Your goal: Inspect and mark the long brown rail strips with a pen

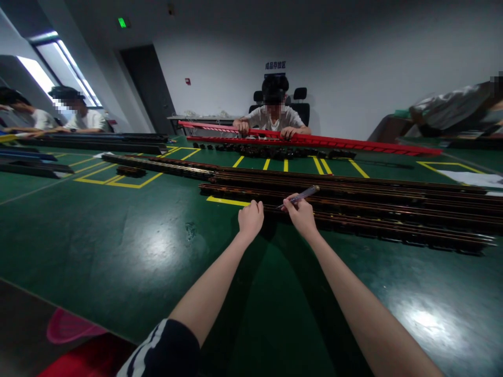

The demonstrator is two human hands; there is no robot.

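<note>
My right hand (302, 213) is closed around a slim screwdriver (306, 193) with a see-through purplish handle. Its thin shaft slants down to the left, toward the near end of a long dark strip (373, 226). At that strip's left end my left hand (251, 219) has its fingers curled and pinched on it, though the exact grip is partly hidden. Just beyond both hands lie several more long dark strips (314, 183) with coppery edges, side by side across the green table (165, 293).
Opposite, a person holds a long red strip (353, 144) above a row of small black pieces (275, 152). Yellow tape marks (121, 183) line the table. More dark strips (94, 141) lie at left near other people. A pink basket (73, 325) stands below the table edge.
</note>
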